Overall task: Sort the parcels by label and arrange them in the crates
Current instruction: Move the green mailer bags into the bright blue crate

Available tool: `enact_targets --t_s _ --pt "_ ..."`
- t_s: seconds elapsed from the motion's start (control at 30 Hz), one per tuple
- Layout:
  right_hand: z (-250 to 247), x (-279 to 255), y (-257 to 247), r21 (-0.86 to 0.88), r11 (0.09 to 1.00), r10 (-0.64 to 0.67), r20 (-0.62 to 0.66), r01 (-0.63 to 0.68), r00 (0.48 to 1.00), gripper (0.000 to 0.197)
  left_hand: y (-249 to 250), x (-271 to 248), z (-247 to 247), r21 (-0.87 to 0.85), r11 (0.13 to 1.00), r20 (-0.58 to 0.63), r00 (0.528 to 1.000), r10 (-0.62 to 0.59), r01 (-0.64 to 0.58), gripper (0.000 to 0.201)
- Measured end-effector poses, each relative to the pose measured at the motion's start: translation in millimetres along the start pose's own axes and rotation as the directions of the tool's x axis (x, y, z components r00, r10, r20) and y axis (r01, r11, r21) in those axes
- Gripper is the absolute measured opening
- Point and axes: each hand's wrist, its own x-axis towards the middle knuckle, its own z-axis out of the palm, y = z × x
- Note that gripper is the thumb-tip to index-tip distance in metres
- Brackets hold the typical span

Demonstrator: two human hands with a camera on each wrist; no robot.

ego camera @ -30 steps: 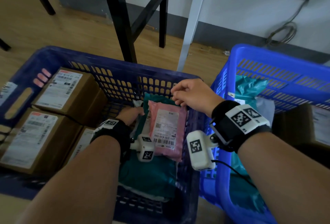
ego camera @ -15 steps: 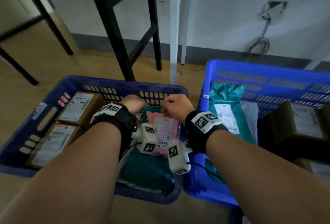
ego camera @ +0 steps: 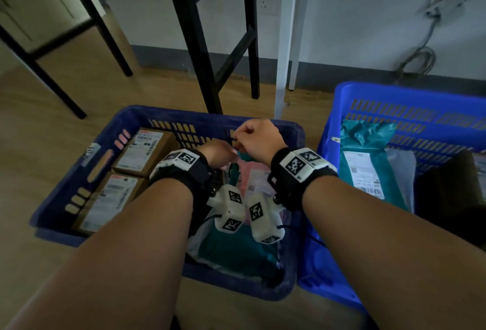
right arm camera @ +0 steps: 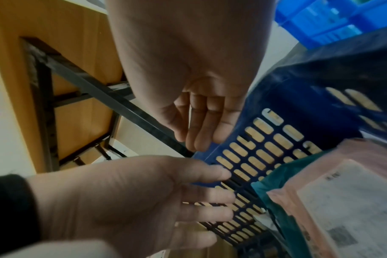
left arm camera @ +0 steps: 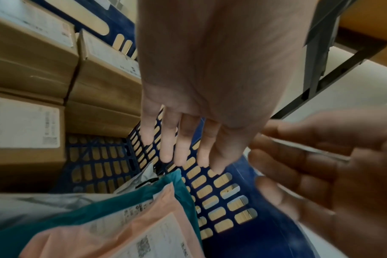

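Observation:
My left hand [ego camera: 218,153] hovers over the far end of the dark blue crate [ego camera: 168,115], fingers straight and holding nothing [left arm camera: 188,148]. My right hand [ego camera: 252,140] hangs beside it with fingers loosely curled, also holding nothing [right arm camera: 201,125]. Below both hands a pink mailer [ego camera: 256,177] with a white label lies on a teal mailer [ego camera: 236,251] in the crate's right half. The left wrist view shows the pink mailer [left arm camera: 126,232] and the teal mailer [left arm camera: 99,209] lying apart from the fingers. Two labelled cardboard boxes [ego camera: 144,148] [ego camera: 110,201] fill the left half.
A bright blue crate [ego camera: 410,93] stands to the right, holding a teal mailer [ego camera: 368,161], a pale mailer and a brown box [ego camera: 447,185]. Black table legs [ego camera: 200,53] and a white leg [ego camera: 286,40] rise just behind the dark crate on the wooden floor.
Both hands were at the pink mailer's top edge, the right pinching its corner. They have let go and lifted toward the crate's far wall; the mailer stays lying on the teal one.

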Motion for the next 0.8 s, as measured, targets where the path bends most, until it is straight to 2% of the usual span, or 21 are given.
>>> enact_targets --t_s 0.07,0.17,0.27,0.43,0.53,0.7,0.8 --pt "-4.3 -0.7 -6.8 -0.071 0.996 -0.057 0.005 0.057 0.998 0.023 0.9 -3.4 -5.3 0.012 1.000 -0.001 1.000 0.014 -0.014 0.026" --pt "-22.8 -9.1 -17.1 -0.270 0.954 -0.128 0.026 0.130 0.991 0.021 7.2 -7.2 -12.2 0.034 0.999 -0.035 0.999 0.032 -0.031 0.012" --pt "-50.0 -21.7 -22.9 -0.426 0.893 -0.156 0.014 0.147 0.988 0.018 25.9 -14.8 -12.2 0.039 0.995 -0.075 0.992 0.097 -0.094 0.009" --pt "-102.5 -50.1 -19.2 -0.560 0.824 -0.129 -0.043 0.083 0.991 0.021 78.1 -41.3 6.4 -0.022 0.984 -0.106 0.979 0.174 -0.177 0.004" --pt "-134.6 -72.1 -6.5 -0.591 0.806 -0.104 -0.084 0.035 0.991 0.020 105.7 -54.1 23.2 0.083 0.962 -0.154 0.950 0.272 -0.262 0.010" --pt "-189.3 -116.4 24.0 -0.620 0.782 -0.028 -0.145 -0.068 0.989 0.023 150.3 -83.8 54.4 0.125 0.939 -0.186 0.922 0.340 -0.322 0.031" --pt "-221.1 -144.2 37.0 -0.643 0.754 0.006 -0.192 -0.131 0.981 0.024 169.6 -102.8 74.0 0.173 0.918 -0.174 0.906 0.385 -0.357 0.032"
